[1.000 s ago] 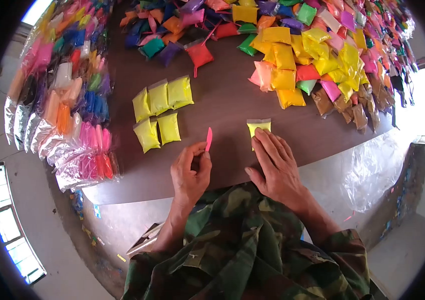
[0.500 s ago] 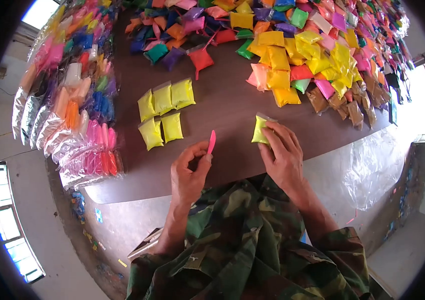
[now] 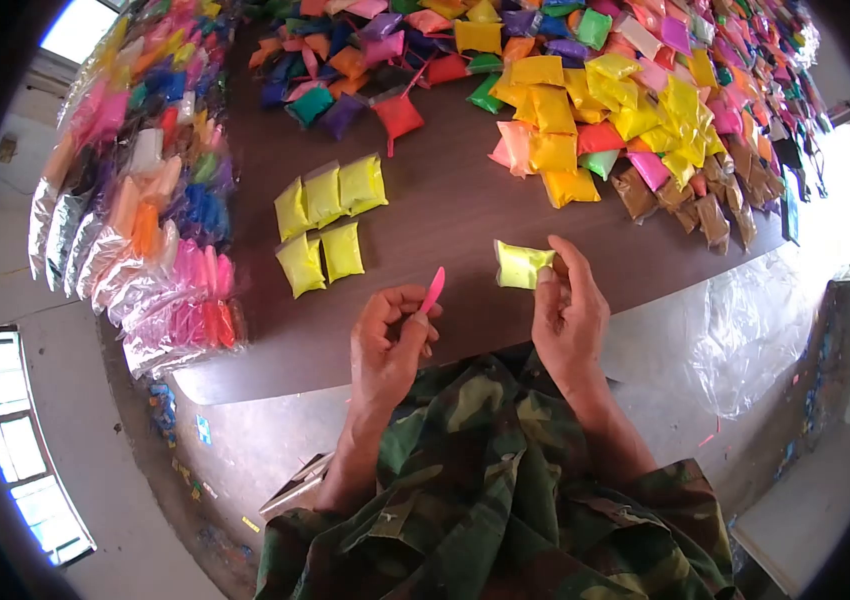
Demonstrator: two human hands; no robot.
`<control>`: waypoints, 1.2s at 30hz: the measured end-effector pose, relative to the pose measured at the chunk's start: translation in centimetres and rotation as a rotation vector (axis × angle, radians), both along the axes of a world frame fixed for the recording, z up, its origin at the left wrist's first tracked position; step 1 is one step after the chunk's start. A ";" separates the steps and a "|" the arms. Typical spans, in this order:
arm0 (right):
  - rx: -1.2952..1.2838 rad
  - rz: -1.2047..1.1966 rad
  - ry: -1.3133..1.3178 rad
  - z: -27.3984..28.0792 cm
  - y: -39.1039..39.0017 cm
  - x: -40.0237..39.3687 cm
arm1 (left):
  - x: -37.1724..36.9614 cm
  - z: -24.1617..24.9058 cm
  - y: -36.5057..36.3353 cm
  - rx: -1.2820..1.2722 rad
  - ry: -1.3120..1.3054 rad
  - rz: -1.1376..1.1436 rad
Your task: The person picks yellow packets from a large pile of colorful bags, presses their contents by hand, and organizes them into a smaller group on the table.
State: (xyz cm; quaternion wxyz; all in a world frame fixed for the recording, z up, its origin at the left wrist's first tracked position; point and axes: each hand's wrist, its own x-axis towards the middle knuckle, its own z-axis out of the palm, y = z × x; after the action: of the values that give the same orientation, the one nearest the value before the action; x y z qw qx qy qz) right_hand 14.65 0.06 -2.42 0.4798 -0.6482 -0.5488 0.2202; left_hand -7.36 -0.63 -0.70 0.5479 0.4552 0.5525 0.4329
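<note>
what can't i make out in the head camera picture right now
Head view: part of the right end of the held yellow packet, hidden by the right hand.
Head view: lower end of the pink tool, hidden by the left hand.
Head view: far part of the packet heap, cut off by the top edge.

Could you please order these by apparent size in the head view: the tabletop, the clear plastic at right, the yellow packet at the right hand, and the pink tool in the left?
1. Tabletop
2. Clear plastic
3. Yellow packet, slightly covered by the right hand
4. Pink tool, held in the left hand
</note>
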 end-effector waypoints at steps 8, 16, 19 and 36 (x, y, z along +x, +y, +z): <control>0.018 0.007 -0.402 1.3 -1.6 3.0 | 2.9 -0.4 0.5 0.258 0.367 -0.090; 0.164 0.417 -0.636 -0.1 0.2 2.8 | 4.5 -0.2 1.4 0.335 0.478 -0.016; 0.154 0.396 -0.688 -0.1 0.6 2.8 | 4.1 -0.8 1.8 0.327 0.488 0.005; 0.142 0.356 -0.619 1.4 -1.1 1.8 | 4.3 -0.3 1.1 0.393 0.573 -0.040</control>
State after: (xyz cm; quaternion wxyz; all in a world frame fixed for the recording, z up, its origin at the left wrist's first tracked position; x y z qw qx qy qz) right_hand 16.45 -1.06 -1.02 0.2887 -0.5435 -0.7863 0.0550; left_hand -3.02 0.51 -1.03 0.2807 0.6657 0.5811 0.3747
